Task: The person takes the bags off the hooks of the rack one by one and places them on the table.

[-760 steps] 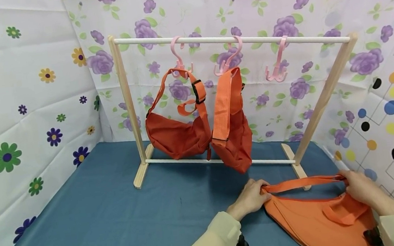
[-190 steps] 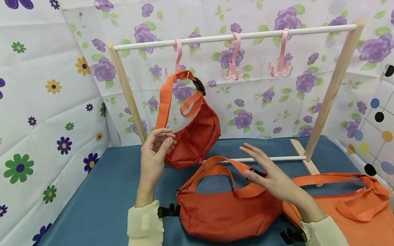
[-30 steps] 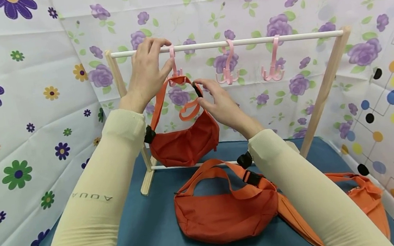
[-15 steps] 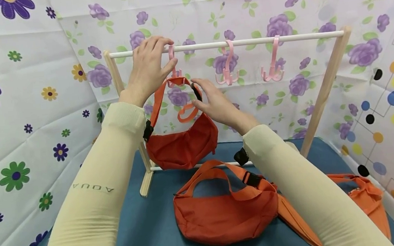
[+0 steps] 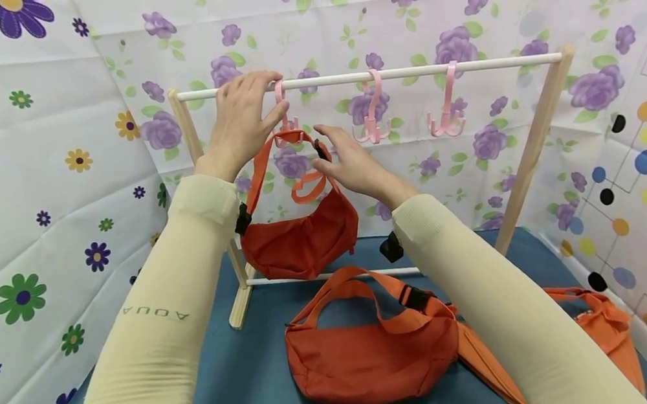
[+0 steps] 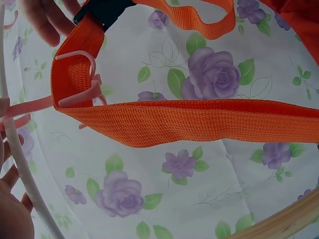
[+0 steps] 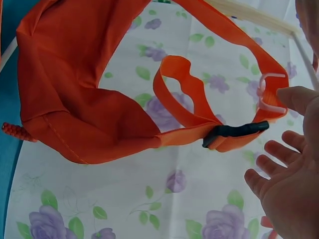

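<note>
At the rail's left end my left hand [image 5: 242, 122] has its fingers over the white rail [image 5: 323, 81] and grips the top of a pink hook [image 6: 35, 105]. From that hook hangs a red-orange shoulder bag [image 5: 303, 236] by its orange strap [image 6: 189, 119]. Close to the strap's black buckle [image 7: 234, 132] is my right hand [image 5: 351, 163], its fingers loose and holding nothing. Its thumb overlaps the strap in the right wrist view; I cannot tell whether they touch. Another red-orange bag [image 5: 374, 363] lies on the blue table below, its strap looped upward.
Two more pink hooks, a middle one [image 5: 373, 119] and a right one [image 5: 448, 112], hang bare on the rail. A lighter orange bag [image 5: 611, 337] lies at the front right, partly behind my right sleeve. Wooden posts [image 5: 535, 149] support the rack.
The bag that hung on the middle hook in the oldest frame now lies on the table. Over the last second both hands have stayed nearly in place at the left hook and its bag.
</note>
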The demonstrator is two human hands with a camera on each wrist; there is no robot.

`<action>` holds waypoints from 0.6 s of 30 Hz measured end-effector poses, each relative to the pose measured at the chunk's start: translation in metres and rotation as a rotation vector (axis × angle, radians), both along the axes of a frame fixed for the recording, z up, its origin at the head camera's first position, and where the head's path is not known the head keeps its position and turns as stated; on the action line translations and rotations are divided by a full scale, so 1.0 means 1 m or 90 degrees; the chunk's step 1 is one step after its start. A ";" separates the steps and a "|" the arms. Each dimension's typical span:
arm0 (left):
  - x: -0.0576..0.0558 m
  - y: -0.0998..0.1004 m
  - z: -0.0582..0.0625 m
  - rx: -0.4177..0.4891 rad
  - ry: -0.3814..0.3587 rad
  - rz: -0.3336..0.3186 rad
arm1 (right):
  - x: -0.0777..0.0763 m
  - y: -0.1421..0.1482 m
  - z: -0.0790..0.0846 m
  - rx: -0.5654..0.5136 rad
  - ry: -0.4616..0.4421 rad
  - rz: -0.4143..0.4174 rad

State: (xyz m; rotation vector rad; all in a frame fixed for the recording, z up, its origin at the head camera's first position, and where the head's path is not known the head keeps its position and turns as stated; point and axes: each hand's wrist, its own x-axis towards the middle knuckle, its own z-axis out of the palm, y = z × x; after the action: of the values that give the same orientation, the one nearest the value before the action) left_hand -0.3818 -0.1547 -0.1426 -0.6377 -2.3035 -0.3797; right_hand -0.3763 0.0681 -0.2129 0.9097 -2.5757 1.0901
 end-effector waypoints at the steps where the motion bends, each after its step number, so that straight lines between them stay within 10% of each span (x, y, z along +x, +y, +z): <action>1: 0.000 -0.001 0.000 0.001 -0.002 0.000 | 0.000 -0.001 0.000 0.001 -0.003 -0.001; 18: -0.001 -0.001 -0.006 0.025 0.015 -0.003 | -0.015 -0.017 -0.007 -0.048 -0.023 -0.023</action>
State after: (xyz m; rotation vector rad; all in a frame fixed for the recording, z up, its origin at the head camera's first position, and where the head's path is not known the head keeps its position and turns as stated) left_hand -0.3827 -0.1561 -0.1490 -0.6251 -2.2674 -0.4171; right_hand -0.3918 0.0509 -0.2203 0.8313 -2.5500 1.1953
